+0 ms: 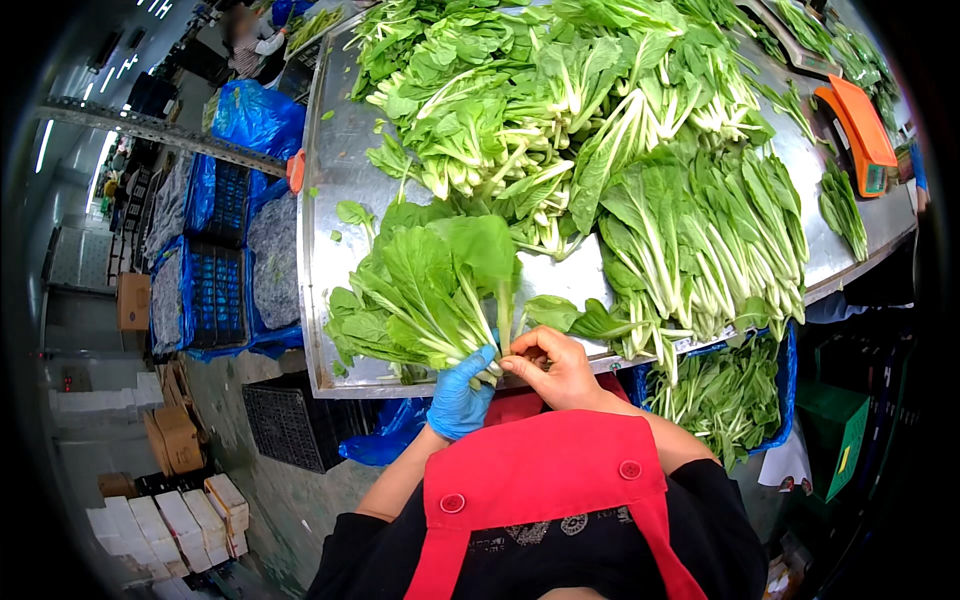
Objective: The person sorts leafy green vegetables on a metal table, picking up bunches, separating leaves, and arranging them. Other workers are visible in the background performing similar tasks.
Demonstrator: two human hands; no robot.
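My left hand (462,398), in a blue glove, grips the stem ends of a leafy green bunch (410,290) over the front edge of the metal table (325,250). Just right of it, my bare right hand (555,370) pinches a pale stem at the bunch's side. A big loose heap of greens (480,110) covers the back of the table, and long greens with white stems (700,240) lie in rows at the right.
An orange scale (852,130) stands at the far right. A blue-lined crate of greens (730,400) sits under the table's edge. At left are a black crate (285,425), blue-wrapped crates (215,290), cartons (170,440) and, farther back, another person (255,55).
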